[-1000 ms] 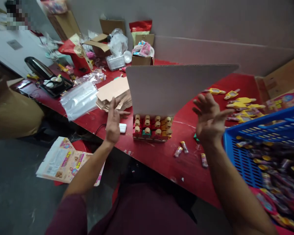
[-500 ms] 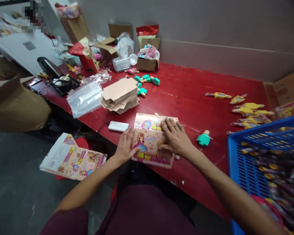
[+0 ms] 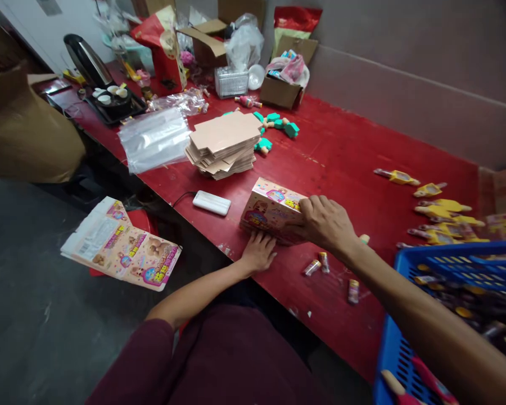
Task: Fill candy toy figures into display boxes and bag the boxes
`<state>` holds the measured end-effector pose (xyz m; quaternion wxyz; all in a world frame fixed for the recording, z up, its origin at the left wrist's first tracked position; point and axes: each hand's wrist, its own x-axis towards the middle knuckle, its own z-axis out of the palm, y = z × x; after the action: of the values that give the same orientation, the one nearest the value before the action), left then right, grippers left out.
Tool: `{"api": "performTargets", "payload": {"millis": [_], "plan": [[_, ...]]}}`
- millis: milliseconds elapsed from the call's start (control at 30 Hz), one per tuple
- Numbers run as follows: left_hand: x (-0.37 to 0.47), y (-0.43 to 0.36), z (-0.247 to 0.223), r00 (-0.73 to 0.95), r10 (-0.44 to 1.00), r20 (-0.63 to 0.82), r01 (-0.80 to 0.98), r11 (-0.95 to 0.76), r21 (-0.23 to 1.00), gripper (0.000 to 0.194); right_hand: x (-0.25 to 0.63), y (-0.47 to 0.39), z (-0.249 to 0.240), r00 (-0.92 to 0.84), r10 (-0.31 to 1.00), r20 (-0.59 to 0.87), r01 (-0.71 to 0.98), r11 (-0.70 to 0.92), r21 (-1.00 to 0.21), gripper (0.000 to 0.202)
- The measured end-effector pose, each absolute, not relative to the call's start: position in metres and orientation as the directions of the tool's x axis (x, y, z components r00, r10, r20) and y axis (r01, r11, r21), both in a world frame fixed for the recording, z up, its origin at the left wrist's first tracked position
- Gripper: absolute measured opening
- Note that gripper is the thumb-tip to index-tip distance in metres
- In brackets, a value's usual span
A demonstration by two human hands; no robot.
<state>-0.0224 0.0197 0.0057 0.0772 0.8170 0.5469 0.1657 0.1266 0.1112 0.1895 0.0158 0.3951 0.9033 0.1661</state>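
A printed cardboard box (image 3: 267,211) in pink and cream stands raised on the red table (image 3: 320,146). My right hand (image 3: 324,222) is closed over its right upper edge, fingers bent over the top. My left hand (image 3: 259,252) lies low in front of the box with fingers spread, its fingertips at the bottom edge. Whether they reach under the box I cannot tell. Small clear tubes with coloured ends, such as one tube (image 3: 353,291), lie on the table right of my left hand.
A stack of flat cardboard (image 3: 225,135), plastic bags (image 3: 154,140) and a white power bank (image 3: 211,203) are to the left. Flattened printed cartons (image 3: 129,247) rest on a stool below. Yellow toy pieces (image 3: 442,208) and a blue crate (image 3: 398,315) are at the right.
The box has gone from lying flat under both palms to standing up. My right hand has closed on its edge; my left has moved to its base. Small tubes now show. The view has shifted.
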Motion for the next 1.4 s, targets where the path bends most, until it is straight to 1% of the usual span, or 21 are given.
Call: {"api": "performTargets", "payload": {"millis": [100,200,300,400,433,467,533,567,600,633,667,700,767,833,900,1033,1133,1267,1400], "plan": [[-0.02,0.023,0.002,0.342,0.926,0.162,0.875,-0.377,0.305,0.045,0.131,0.109,0.18,-0.69,0.709,0.143,0.709,0.624,0.328,0.041],[-0.019,0.022,-0.004,0.387,0.91,0.149,0.865,-0.414,0.282,0.044,0.134,0.106,0.17,-0.68,0.714,0.168,0.725,0.62,0.299,0.047],[-0.017,0.02,-0.01,0.401,0.902,0.157,0.86,-0.43,0.275,0.045,0.135,0.101,0.163,-0.649,0.739,0.183,0.759,0.61,0.228,0.052],[-0.015,0.019,-0.016,0.334,0.923,0.193,0.858,-0.382,0.343,0.039,0.137,0.097,0.158,-0.624,0.754,0.204,0.781,0.613,0.122,0.056],[-0.015,0.02,-0.018,0.271,0.939,0.21,0.858,-0.335,0.39,0.036,0.138,0.096,0.157,-0.616,0.758,0.213,0.785,0.614,0.086,0.056],[-0.016,0.022,-0.02,0.169,0.959,0.227,0.856,-0.257,0.448,0.035,0.139,0.095,0.156,-0.608,0.762,0.222,0.788,0.613,0.056,0.057],[-0.02,0.031,-0.023,-0.162,0.954,0.252,0.807,-0.019,0.591,0.037,0.142,0.094,0.152,-0.595,0.769,0.232,0.794,0.607,0.022,0.056],[-0.023,0.036,-0.024,-0.346,0.904,0.252,0.739,0.098,0.666,0.04,0.143,0.095,0.15,-0.593,0.772,0.231,0.795,0.606,0.018,0.055],[-0.026,0.042,-0.025,-0.498,0.832,0.243,0.655,0.178,0.734,0.046,0.144,0.095,0.148,-0.592,0.772,0.23,0.796,0.605,0.017,0.055],[-0.03,0.047,-0.025,-0.596,0.769,0.231,0.577,0.21,0.789,0.052,0.145,0.095,0.146,-0.593,0.771,0.231,0.795,0.606,0.017,0.055],[-0.034,0.052,-0.024,-0.64,0.736,0.222,0.52,0.202,0.83,0.056,0.145,0.095,0.145,-0.594,0.77,0.233,0.794,0.608,0.015,0.055],[-0.037,0.055,-0.022,-0.641,0.737,0.214,0.485,0.173,0.857,0.059,0.145,0.095,0.144,-0.593,0.768,0.241,0.793,0.609,0.013,0.056],[-0.041,0.059,-0.018,-0.593,0.781,0.195,0.448,0.12,0.886,0.062,0.144,0.094,0.145,-0.585,0.767,0.263,0.797,0.604,0.013,0.061],[-0.042,0.06,-0.014,-0.564,0.809,0.164,0.419,0.109,0.901,0.063,0.144,0.093,0.149,-0.586,0.768,0.26,0.799,0.601,0.023,0.065],[-0.042,0.06,-0.01,-0.567,0.811,0.148,0.407,0.12,0.905,0.066,0.145,0.091,0.154,-0.599,0.769,0.224,0.794,0.607,0.036,0.068],[-0.04,0.06,-0.009,-0.527,0.831,0.179,0.483,0.119,0.867,0.063,0.148,0.09,0.161,-0.605,0.783,0.144,0.795,0.602,0.069,0.072],[-0.039,0.061,-0.012,-0.5,0.851,0.161,0.529,0.152,0.835,0.065,0.147,0.089,0.16,-0.586,0.801,0.122,0.81,0.577,0.101,0.08],[-0.036,0.061,-0.014,-0.497,0.859,0.123,0.557,0.207,0.804,0.067,0.139,0.085,0.15,-0.575,0.809,0.12,0.817,0.561,0.135,0.09],[-0.034,0.061,-0.011,-0.481,0.873,0.077,0.581,0.253,0.773,0.067,0.128,0.08,0.142,-0.552,0.817,0.165,0.833,0.533,0.147,0.098]]}}
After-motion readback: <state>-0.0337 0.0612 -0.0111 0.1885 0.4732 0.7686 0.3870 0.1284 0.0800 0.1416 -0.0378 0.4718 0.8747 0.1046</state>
